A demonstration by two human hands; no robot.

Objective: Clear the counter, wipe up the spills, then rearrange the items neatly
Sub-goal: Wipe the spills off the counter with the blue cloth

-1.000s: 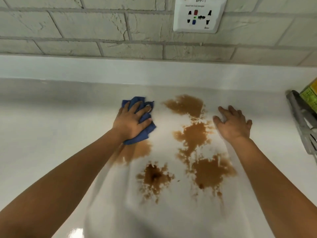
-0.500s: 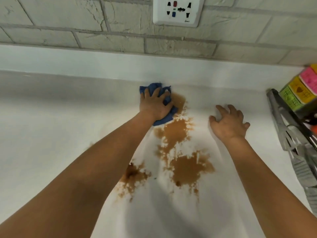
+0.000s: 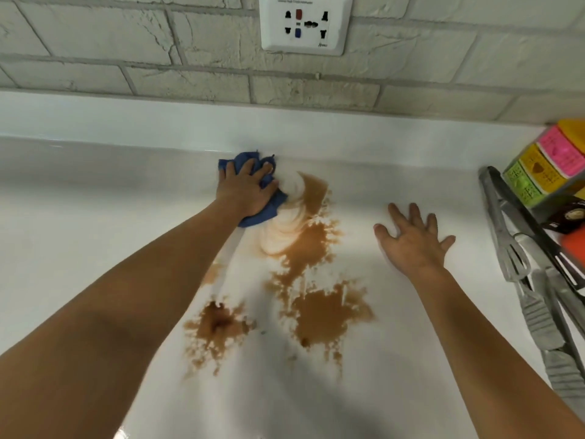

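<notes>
Brown liquid spill point(image 3: 326, 312) spreads in several patches over the white counter point(image 3: 95, 217). My left hand point(image 3: 245, 190) grips a crumpled blue cloth point(image 3: 262, 210) and presses it on the counter at the spill's far left edge, near the back wall. Curved wipe streaks point(image 3: 289, 217) show in the brown liquid just right of the cloth. A smaller splatter point(image 3: 217, 327) lies beside my left forearm. My right hand point(image 3: 413, 242) rests flat on the counter to the right of the spill, fingers spread, holding nothing.
Metal tongs point(image 3: 506, 248) lie along the counter's right side. Coloured boxes point(image 3: 544, 163) in green, yellow and pink stand at the far right with a dark item below them. A white wall socket point(image 3: 305, 23) sits on the brick wall above.
My left hand has swept the cloth over the top spill patch and back to the left, leaving pale curved streaks. The right hand stays flat on the counter.
</notes>
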